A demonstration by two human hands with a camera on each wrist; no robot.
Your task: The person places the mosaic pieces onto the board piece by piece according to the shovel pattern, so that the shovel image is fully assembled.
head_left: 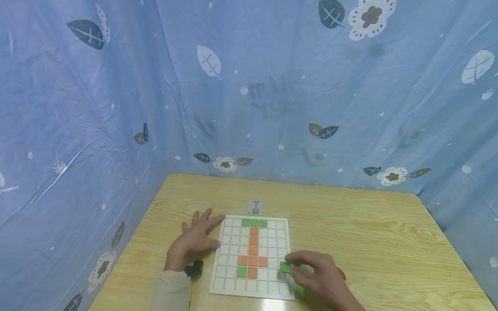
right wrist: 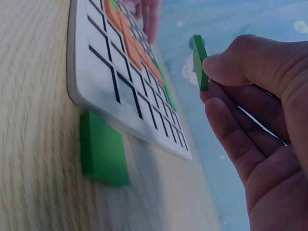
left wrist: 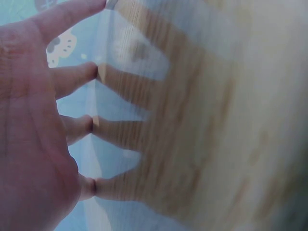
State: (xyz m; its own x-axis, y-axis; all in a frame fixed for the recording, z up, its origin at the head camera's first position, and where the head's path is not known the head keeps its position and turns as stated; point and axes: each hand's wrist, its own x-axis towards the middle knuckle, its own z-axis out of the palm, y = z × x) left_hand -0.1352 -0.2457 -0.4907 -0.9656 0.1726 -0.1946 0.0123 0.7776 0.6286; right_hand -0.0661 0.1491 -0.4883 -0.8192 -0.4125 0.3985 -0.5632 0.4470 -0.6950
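My right hand point(head_left: 317, 272) pinches a green square tile point(right wrist: 198, 63) between thumb and fingertips, raised over the right side of the white grid board point(head_left: 229, 285). The board carries orange tiles point(head_left: 253, 250) in a cross-like column, a row of green tiles point(head_left: 254, 223) along the top, and a green tile point(head_left: 241, 271) at lower left of the column. My left hand point(head_left: 197, 235) lies with spread fingers at the board's left edge, index finger at the upper left corner. In the left wrist view its fingertips point(left wrist: 89, 124) meet the wooden table.
Another green tile point(right wrist: 103, 151) lies on the table beside the board's right edge. A red object point(head_left: 341, 274) is partly hidden behind my right hand. Beyond the board lies a small pattern card point(head_left: 256, 207). A blue curtain point(head_left: 249, 95) surrounds the wooden table point(head_left: 369, 220).
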